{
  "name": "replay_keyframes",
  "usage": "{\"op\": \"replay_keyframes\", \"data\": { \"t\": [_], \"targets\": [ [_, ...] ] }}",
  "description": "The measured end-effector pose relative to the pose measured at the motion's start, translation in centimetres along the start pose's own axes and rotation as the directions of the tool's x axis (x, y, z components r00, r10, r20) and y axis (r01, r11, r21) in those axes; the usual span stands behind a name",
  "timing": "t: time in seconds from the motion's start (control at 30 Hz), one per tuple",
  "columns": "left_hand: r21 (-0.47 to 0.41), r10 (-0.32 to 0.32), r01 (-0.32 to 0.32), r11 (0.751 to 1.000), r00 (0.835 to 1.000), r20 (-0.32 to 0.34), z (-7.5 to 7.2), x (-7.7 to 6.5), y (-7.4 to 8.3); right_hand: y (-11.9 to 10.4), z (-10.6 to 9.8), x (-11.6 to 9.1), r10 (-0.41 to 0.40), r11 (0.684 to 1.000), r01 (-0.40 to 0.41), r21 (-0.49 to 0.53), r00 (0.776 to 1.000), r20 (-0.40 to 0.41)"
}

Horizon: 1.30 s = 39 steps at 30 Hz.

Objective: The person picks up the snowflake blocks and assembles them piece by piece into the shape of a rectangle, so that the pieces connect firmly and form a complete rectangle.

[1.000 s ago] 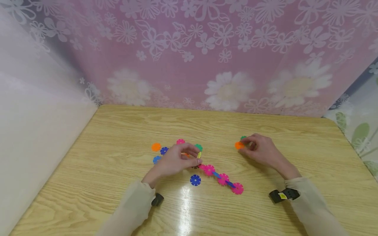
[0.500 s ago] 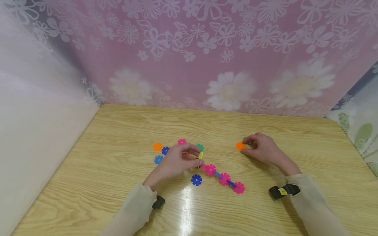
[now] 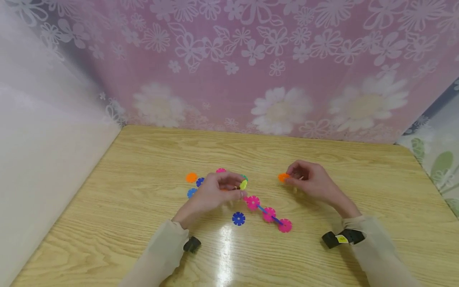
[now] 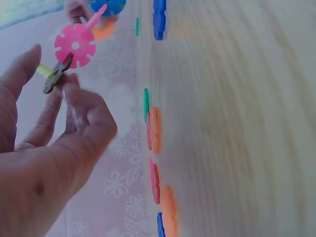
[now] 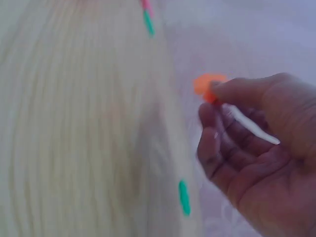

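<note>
My left hand [image 3: 211,195] holds the upper end of a chain of notched plastic discs. At that end are a yellow disc [image 3: 243,184] and a dark brown disc [image 4: 57,79], which sits between fingers and thumb in the left wrist view. From there, pink discs [image 3: 269,214] joined by blue ones slant down to the right. My right hand [image 3: 315,179] pinches a loose orange disc [image 5: 203,85] between thumb and fingertip, off to the right of the chain. A green disc [image 5: 183,197] lies on the table near this hand, hidden behind it in the head view.
Loose discs lie around the left hand: orange [image 3: 191,177], light blue [image 3: 192,193], pink [image 3: 221,170] and others partly covered by it. A dark blue disc [image 3: 238,218] lies nearer the front. The wooden table [image 3: 143,159] meets a flowered pink curtain [image 3: 222,99] behind.
The right hand has picked up the orange disc and moved slightly left with it. In the left hand, the yellow disc has turned more face-on, and the chain has shifted a little up and left.
</note>
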State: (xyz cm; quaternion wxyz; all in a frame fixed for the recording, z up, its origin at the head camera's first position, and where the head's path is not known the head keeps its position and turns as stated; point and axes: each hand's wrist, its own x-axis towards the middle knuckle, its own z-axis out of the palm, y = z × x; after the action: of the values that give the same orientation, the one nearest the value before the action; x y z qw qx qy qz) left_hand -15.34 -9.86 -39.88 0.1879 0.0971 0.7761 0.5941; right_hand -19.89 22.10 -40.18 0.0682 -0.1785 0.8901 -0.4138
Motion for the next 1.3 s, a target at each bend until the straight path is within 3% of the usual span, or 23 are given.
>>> {"op": "replay_keyframes", "data": {
  "t": [0.2,0.4,0.7,1.07,1.3],
  "targets": [
    [-0.033,0.062,-0.064,0.997,0.997,-0.037,0.1,0.3,0.7,-3.7,1.3,-0.4,-0.125,0.960,0.146,0.239,0.987,-0.102],
    [-0.144,0.122,-0.130,0.981,0.990,-0.067,0.8,0.8,2.1,-6.1,2.2,-0.2,-0.209,0.897,0.277,0.345,0.952,-0.222],
    [-0.201,0.225,-0.250,0.947,0.964,-0.142,1.5,2.0,4.1,-7.6,1.9,0.0,-0.242,0.839,0.380,0.390,0.902,-0.358],
    [-0.205,0.307,-0.317,0.926,0.948,-0.082,2.2,3.5,4.8,-7.4,0.6,-0.9,-0.326,0.841,0.455,0.293,0.858,-0.397],
    [-0.197,0.323,-0.333,0.922,0.943,-0.083,2.8,4.2,5.1,-6.8,0.2,-1.5,-0.359,0.843,0.480,0.242,0.838,-0.412]
  ]
}}
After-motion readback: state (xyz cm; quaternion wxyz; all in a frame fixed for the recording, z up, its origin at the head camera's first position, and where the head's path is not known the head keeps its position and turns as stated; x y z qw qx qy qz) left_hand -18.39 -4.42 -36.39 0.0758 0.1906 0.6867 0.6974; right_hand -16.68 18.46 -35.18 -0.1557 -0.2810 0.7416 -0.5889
